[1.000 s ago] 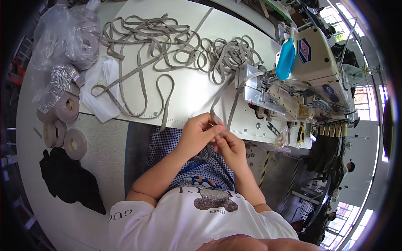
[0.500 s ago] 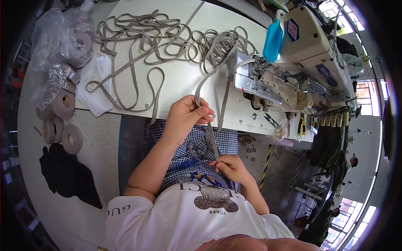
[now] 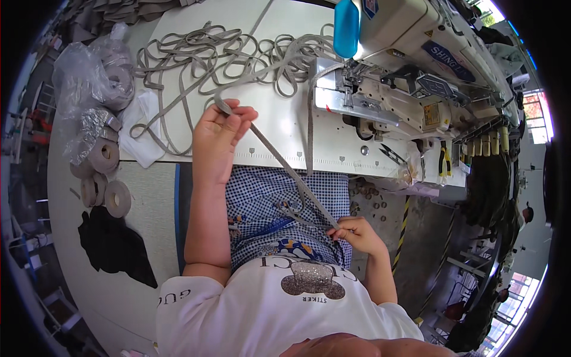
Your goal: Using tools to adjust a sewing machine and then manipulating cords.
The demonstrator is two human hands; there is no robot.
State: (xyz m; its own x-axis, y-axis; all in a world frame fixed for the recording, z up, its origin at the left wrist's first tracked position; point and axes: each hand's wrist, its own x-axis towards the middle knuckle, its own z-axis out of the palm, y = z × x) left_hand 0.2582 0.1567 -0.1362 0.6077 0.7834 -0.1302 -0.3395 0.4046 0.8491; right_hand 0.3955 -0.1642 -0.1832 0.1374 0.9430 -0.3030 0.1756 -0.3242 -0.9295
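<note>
A grey flat woven cord (image 3: 285,166) runs in a taut slanting line between my two hands. At its upper end my left hand (image 3: 221,134) is raised over the table edge, with the cord passing between thumb and fingers. Lower and to the right, my right hand (image 3: 359,234) pinches the cord in front of my lap. A slack loop of it hangs over the blue checked cloth (image 3: 256,193) on my lap. Beyond my left hand, the cord goes on to a tangled pile of the same cord (image 3: 220,50) on the white table (image 3: 262,119).
On the right stands a sewing machine (image 3: 404,59), with cord at its metal plate (image 3: 339,98) and a blue bottle-like piece (image 3: 346,30) beside it. Tape rolls (image 3: 118,199), clear plastic bags (image 3: 83,77), white cloth (image 3: 143,128) and black fabric (image 3: 116,244) lie left. Yellow-handled snips (image 3: 444,162) sit right.
My left hand has moved up and to the left, and my right hand slightly right. The stretch of cord between them is longer. The whole view has shifted a little.
</note>
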